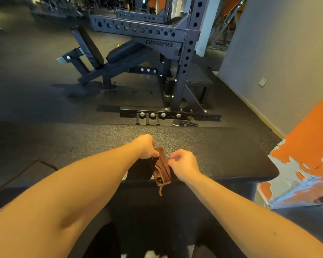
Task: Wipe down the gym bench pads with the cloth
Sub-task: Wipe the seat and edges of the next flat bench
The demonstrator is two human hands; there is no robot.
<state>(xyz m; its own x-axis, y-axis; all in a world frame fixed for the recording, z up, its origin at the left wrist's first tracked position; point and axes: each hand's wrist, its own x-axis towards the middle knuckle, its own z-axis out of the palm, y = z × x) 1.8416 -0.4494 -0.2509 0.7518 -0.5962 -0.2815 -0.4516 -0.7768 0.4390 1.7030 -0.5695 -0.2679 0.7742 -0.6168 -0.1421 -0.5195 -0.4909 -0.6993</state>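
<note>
Over the bench pad (222, 151), left hand (146, 147) grips cloth (161, 164); right hand (184, 165) curled (grasp unclear).

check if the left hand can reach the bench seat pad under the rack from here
Probably not. The left hand grips the cloth over the near black platform, and the bench seat pad sits well beyond it across open floor. Nothing blocks the way; it looks too far without stepping closer.

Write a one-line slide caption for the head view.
Left hand grips a brown cloth on a black pad; right hand curled alongside, rack beyond.
</note>
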